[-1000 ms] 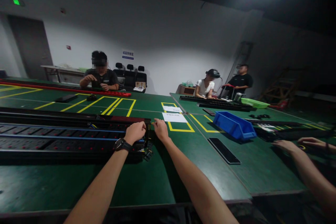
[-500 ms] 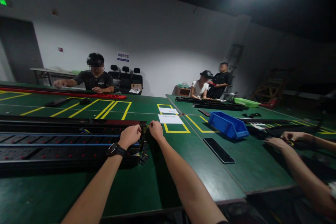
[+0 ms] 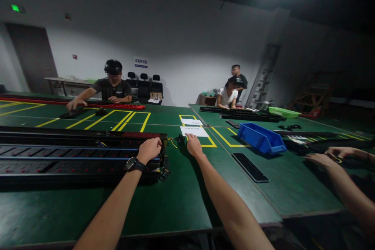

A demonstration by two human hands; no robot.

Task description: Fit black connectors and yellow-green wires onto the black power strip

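Counts: two own hands; one long black power strip (image 3: 73, 156); two paper sheets (image 3: 193, 131); one blue bin (image 3: 260, 139).
Left hand (image 3: 149, 150): fingers curled on the strip's right end; whether they grip it, I cannot tell.
Right hand (image 3: 193, 146): fingers together, forefinger out, touching the near sheet's edge, beside a small black part (image 3: 180, 138).
Room: bare green counter (image 3: 175, 199) near; edge close.
Strip: red switches, blue wires, left of centre.
Others: a co-worker's hands (image 3: 328, 158) far right.

Long black power strip (image 3: 73, 156) lies flat along the green table (image 3: 164, 207).
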